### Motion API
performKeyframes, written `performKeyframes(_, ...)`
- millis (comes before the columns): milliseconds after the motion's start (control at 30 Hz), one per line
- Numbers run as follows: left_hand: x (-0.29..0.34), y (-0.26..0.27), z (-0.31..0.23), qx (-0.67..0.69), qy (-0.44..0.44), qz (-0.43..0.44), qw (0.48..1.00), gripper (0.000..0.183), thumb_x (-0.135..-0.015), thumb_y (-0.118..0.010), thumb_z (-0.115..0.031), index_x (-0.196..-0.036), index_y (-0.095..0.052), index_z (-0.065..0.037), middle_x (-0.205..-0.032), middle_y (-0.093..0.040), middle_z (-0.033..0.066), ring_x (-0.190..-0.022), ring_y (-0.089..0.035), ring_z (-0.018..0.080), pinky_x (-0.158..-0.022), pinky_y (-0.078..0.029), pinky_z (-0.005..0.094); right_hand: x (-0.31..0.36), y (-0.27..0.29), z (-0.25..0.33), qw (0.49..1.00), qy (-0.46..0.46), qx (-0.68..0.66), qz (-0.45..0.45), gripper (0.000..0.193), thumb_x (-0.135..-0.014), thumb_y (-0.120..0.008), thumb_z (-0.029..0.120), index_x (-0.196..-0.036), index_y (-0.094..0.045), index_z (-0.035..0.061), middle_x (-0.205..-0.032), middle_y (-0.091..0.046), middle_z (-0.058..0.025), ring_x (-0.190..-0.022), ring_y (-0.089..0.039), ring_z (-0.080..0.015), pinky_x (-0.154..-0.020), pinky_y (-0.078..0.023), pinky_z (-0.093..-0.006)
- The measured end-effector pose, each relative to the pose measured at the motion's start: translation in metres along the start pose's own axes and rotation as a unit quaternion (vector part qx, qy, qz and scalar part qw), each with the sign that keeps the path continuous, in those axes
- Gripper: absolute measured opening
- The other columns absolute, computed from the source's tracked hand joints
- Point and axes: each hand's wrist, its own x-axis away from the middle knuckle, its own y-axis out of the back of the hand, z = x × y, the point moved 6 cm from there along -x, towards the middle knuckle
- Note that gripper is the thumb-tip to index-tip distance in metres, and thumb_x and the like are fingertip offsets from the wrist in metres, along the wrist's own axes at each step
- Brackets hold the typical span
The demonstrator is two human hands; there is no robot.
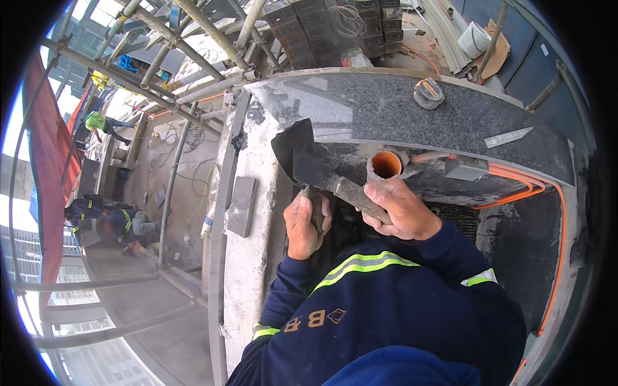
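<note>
My left hand (308, 223) is closed round the handle of a trowel, whose dark, dirty blade (291, 145) points up and away from me. In my right hand (404, 211) is the thick, grey, crusted handle (360, 198) of a flat-bladed scraper. The scraper's dark blade (315, 168) overlaps the trowel blade; whether they touch, I cannot tell. Just beyond my right hand stands an open orange pipe (386, 165) with a grey coating round its rim.
A dark stone slab (386, 103) spans ahead, carrying a tape measure (428, 94) and a pale metal piece (508, 137). Orange conduits (528, 186) run right from a grey box (466, 168). A grey block (242, 207) lies on the left ledge. Scaffold poles (174, 154) and people stand further left.
</note>
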Motion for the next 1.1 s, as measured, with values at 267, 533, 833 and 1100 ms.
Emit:
performKeyframes(267, 0.004, -0.022, -0.005, -0.147, -0.025, -0.027, 0.988, 0.053, -0.110, -0.047, -0.043, -0.125, -0.058, 0.007, -0.079, -0.057, 0.0052, -0.051, -0.045, 0.0085, -0.045, -0.035, 0.0235, -0.038, -0.003, 0.023, 0.959, 0.228, 0.095, -0.138, 0.026, -0.108, -0.057, 0.025, -0.108, -0.054, -0.0007, -0.078, -0.060, -0.0041, -0.054, -0.046, -0.0056, -0.048, -0.038, -0.0232)
performKeyframes(533, -0.008, -0.007, -0.020, -0.179, -0.047, -0.083, 0.979, 0.051, -0.111, -0.047, -0.037, -0.130, -0.057, 0.009, -0.077, -0.056, 0.0026, -0.053, -0.045, 0.0059, -0.046, -0.034, 0.0209, 0.002, -0.006, 0.016, 0.922, 0.264, 0.225, -0.173, 0.030, -0.106, -0.056, 0.022, -0.116, -0.053, -0.0055, -0.079, -0.062, -0.0036, -0.061, -0.051, -0.0061, -0.055, -0.042, -0.0239)
performKeyframes(833, -0.001, -0.006, -0.018, -0.144, -0.078, -0.095, 0.982, 0.051, -0.110, -0.051, -0.037, -0.130, -0.059, 0.009, -0.081, -0.059, 0.0029, -0.058, -0.049, 0.0069, -0.051, -0.039, 0.0227, 0.012, -0.006, 0.045, 0.886, 0.298, 0.253, -0.248, 0.037, -0.104, -0.058, 0.012, -0.135, -0.059, -0.0077, -0.104, -0.072, -0.0138, -0.080, -0.064, -0.0156, -0.075, -0.051, -0.0291)
performKeyframes(1100, 0.005, 0.005, -0.077, -0.565, -0.223, -0.165, 0.777, 0.035, -0.090, -0.077, -0.010, -0.116, -0.064, 0.009, -0.092, -0.064, 0.0233, -0.081, -0.065, 0.0387, -0.073, -0.051, 0.0399, 0.060, 0.018, 0.072, 0.893, 0.243, 0.297, -0.235, 0.038, -0.110, -0.050, 0.022, -0.127, -0.064, -0.0076, -0.090, -0.069, -0.0090, -0.060, -0.055, -0.0093, -0.056, -0.043, -0.0231)
